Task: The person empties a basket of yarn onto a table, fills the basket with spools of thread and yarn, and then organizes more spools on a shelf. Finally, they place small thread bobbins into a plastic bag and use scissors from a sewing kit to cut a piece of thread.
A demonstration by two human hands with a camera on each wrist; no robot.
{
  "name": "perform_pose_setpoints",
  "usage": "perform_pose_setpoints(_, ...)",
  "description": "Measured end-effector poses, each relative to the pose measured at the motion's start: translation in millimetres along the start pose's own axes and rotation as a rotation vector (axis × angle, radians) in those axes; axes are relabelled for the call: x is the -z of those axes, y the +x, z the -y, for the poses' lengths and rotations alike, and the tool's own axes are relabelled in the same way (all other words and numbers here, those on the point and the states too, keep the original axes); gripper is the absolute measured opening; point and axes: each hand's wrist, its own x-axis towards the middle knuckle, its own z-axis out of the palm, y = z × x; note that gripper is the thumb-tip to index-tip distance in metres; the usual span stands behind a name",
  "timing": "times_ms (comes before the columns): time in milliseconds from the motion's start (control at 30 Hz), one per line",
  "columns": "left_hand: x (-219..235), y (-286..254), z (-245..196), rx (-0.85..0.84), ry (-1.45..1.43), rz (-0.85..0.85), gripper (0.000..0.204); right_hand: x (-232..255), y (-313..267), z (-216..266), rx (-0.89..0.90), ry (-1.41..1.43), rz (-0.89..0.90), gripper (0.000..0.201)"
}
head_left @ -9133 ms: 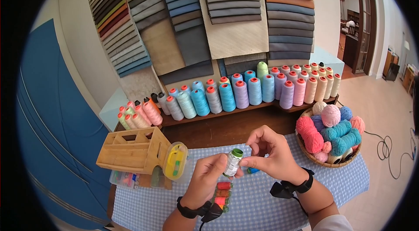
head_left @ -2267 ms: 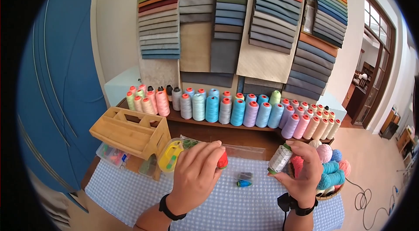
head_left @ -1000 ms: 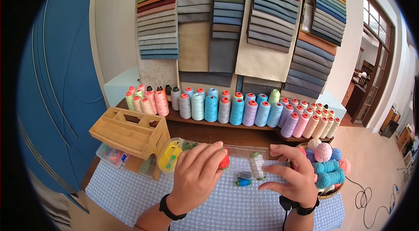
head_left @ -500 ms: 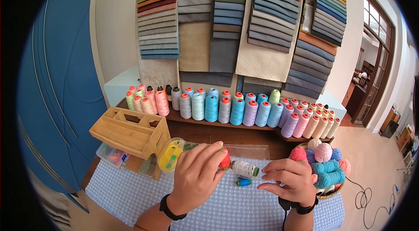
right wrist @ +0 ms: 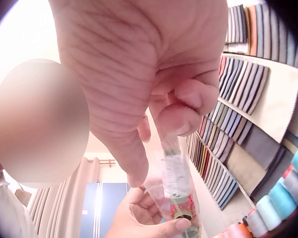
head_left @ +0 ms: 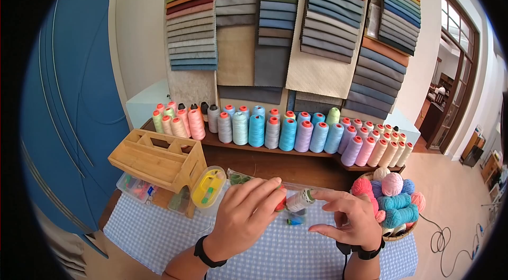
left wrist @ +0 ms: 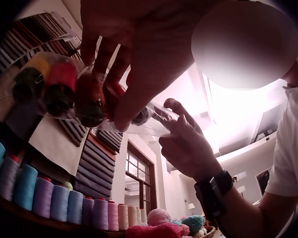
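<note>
My left hand (head_left: 241, 216) grips a clear plastic sleeve (left wrist: 156, 130) holding a row of thread spools, among them a red spool (left wrist: 62, 82) and a yellow-orange spool (left wrist: 37, 67). At the sleeve's right end lies a white spool (head_left: 300, 200) with green ends, tilted, beside the red one at my left fingertips. From the right, the extended index finger of my right hand (head_left: 349, 219) touches the white spool's outer end. The right thumb stands away from it, and the other right fingers are bent. Below, a blue spool (head_left: 295, 222) lies on the checked cloth (head_left: 254, 251).
A wooden organizer (head_left: 159, 161) stands at the left, with a yellow-lidded clear case (head_left: 207, 187) beside it. Thread cones (head_left: 288, 134) line the shelf behind. At the right, a wicker basket (head_left: 406, 231) holds balls of yarn (head_left: 392, 185). Fabric samples hang on the wall.
The white spool, earlier pinched in my right hand, has moved left to the red spool. My right thumb has let go, and its index finger now touches the spool's end.
</note>
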Motion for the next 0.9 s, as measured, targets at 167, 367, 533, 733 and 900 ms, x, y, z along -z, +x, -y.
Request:
perform_pose_setpoints(167, 0, 0, -2, -0.008, -0.039, 0.025, 0.069, -1, -2, -5, 0.034, -0.018, 0.005, 0.046)
perform_pose_setpoints(367, 0, 3, -5, -0.007, -0.047, 0.033, 0.047, -2, -8, -9, 0.02, 0.027, 0.017, 0.049)
perform_pose_setpoints(533, 0, 4, -6, -0.005, -0.074, 0.037, 0.043, -3, -3, -5, 0.059, 0.009, -0.019, 0.051)
perform_pose_setpoints(733, -2, 3, -5, -0.009, -0.063, 0.023, 0.037, 2, -6, -2, 0.021, -0.044, 0.044, 0.053)
perform_pose_setpoints(900, -1, 4, -6, -0.021, -0.056, 0.014, 0.036, 0, -1, 3, 0.009, -0.02, 0.0, 0.051)
